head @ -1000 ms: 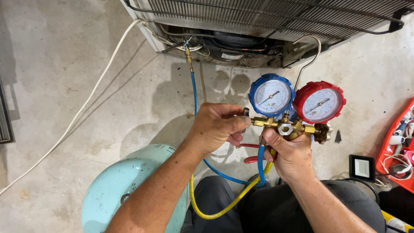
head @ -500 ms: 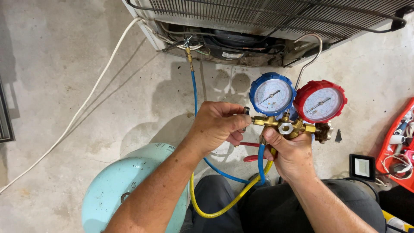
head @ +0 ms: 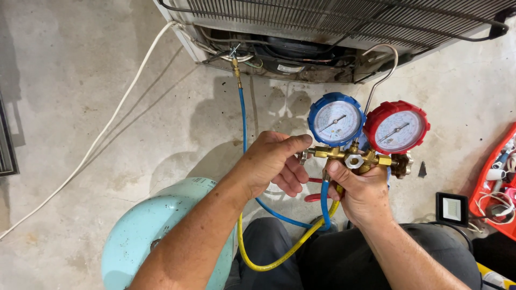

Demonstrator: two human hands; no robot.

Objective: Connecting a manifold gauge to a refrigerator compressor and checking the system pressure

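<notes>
My right hand (head: pixel 361 189) grips the brass body of a manifold gauge set (head: pixel 355 157) from below. A blue-rimmed gauge (head: pixel 335 119) and a red-rimmed gauge (head: pixel 396 128) stand on top of it. My left hand (head: pixel 274 161) is closed on the valve knob at the manifold's left end, which the fingers hide. A blue hose (head: pixel 243 118) runs from the manifold up to a brass fitting (head: pixel 235 66) at the base of a refrigerator (head: pixel 333 32). A yellow hose (head: pixel 269 261) loops down below my hands.
A pale green gas cylinder (head: pixel 145 231) lies under my left forearm. A white cable (head: pixel 107 129) crosses the concrete floor at left. A red tool tray (head: pixel 500 182) and a small black square device (head: pixel 451 208) sit at right. My dark-trousered knees fill the bottom.
The left hand stays on the left knob with only a slight shift of the fingers. The gauges and right hand hold still.
</notes>
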